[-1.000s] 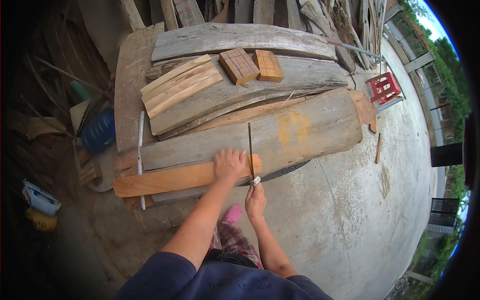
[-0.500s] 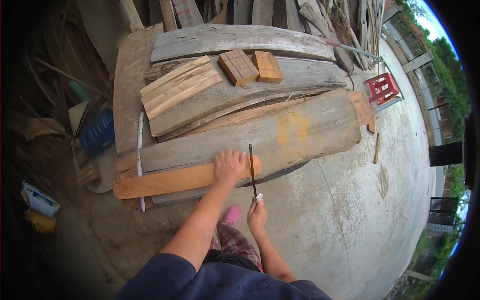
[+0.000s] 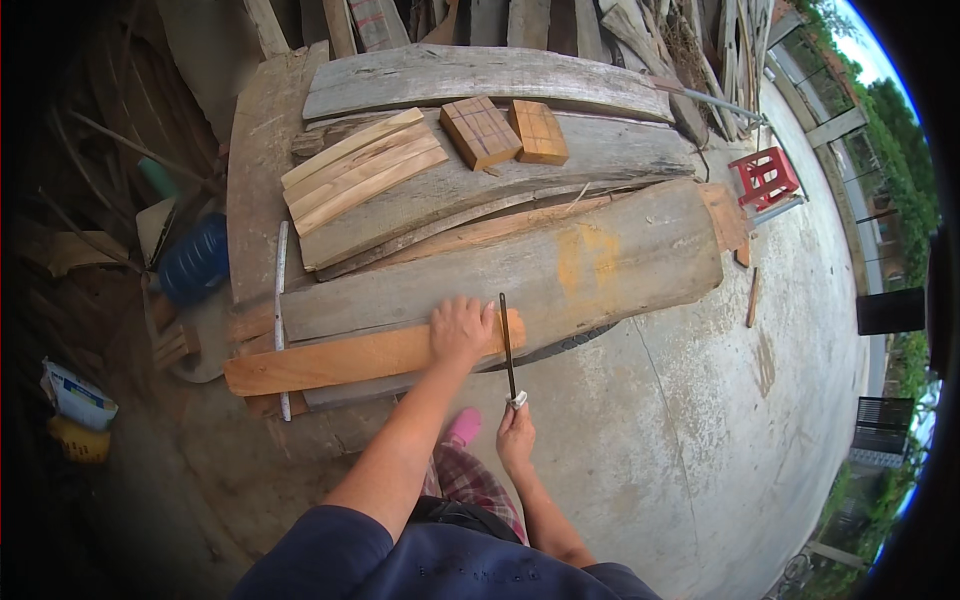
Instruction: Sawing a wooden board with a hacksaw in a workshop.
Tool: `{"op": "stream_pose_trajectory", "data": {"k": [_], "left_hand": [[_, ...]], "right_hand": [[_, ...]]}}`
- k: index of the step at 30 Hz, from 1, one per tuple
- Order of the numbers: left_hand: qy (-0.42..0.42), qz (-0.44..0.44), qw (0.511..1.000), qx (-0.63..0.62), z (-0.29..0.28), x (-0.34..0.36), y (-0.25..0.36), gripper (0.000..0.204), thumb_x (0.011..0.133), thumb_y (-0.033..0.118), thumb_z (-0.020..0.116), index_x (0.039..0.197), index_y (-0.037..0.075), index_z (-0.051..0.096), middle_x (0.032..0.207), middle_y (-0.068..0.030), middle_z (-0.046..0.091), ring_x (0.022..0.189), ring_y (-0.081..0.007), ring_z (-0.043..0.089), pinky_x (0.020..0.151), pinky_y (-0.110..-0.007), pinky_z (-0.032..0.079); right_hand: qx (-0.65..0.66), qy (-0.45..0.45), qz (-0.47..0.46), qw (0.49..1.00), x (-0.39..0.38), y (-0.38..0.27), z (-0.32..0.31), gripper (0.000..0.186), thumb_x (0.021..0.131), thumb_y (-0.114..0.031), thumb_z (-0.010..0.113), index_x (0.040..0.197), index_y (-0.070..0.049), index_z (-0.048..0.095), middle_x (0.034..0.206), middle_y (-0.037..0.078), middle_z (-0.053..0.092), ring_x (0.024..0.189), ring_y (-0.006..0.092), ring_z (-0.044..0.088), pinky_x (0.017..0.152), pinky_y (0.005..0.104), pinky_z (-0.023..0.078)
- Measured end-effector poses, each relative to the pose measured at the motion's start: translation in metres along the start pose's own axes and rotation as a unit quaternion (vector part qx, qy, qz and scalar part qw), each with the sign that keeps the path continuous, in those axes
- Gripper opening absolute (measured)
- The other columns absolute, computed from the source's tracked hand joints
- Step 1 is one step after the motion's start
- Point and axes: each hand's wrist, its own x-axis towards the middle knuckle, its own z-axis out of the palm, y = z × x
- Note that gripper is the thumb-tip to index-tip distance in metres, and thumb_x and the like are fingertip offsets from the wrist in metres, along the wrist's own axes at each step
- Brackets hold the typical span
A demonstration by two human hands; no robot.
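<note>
My left hand (image 3: 462, 330) lies on a planed orange-brown plank (image 3: 330, 358) near its right end, fingers forward over its far side and thumb apart. My right hand (image 3: 516, 437) is closed round the pale handle of a thin, dark saw blade (image 3: 507, 345). The blade crosses the plank just right of my left hand, its tip pointing away from me. The plank rests on a wide weathered grey board (image 3: 430, 285) with faded yellow marking. Whether the teeth have cut into the wood is too small to tell.
Pale wood strips (image 3: 365, 170) and two marked wood blocks (image 3: 480, 132) lie on boards farther back. A narrow white strip (image 3: 281, 320) lies at the left. A blue plastic jug (image 3: 198, 258) stands left, a red stool (image 3: 764, 175) on the concrete floor at right.
My right hand and the saw blade have shifted very slightly toward me. My left hand stays in place on the plank.
</note>
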Motion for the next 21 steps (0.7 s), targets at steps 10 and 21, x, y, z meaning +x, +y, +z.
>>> {"op": "stream_pose_trajectory", "data": {"k": [10, 21], "left_hand": [[0.009, 0.001, 1.0, -0.003, 0.002, 0.001, 0.0, 0.035, 0.091, 0.039, 0.053, 0.08, 0.008, 0.064, 0.088, -0.0113, 0.06, 0.088, -0.032, 0.054, 0.078, -0.047, 0.04], [0.022, 0.008, 1.0, 0.005, 0.004, 0.0, 0.001, 0.035, 0.091, 0.039, 0.054, 0.078, 0.009, 0.064, 0.087, -0.0104, 0.06, 0.087, -0.0313, 0.054, 0.077, -0.046, 0.041]], "right_hand": [[-0.028, -0.013, -0.018, 0.999, 0.008, 0.0, 0.002, 0.016, 0.098, -0.016, 0.049, 0.107, -0.005, 0.052, 0.086, 0.024, 0.063, 0.076, 0.047, 0.059, 0.064, 0.0536, 0.046], [-0.052, -0.011, -0.013, 0.998, 0.023, -0.006, 0.003, 0.014, 0.097, -0.015, 0.051, 0.105, -0.005, 0.053, 0.083, 0.024, 0.063, 0.074, 0.0444, 0.061, 0.061, 0.0523, 0.047]]}}
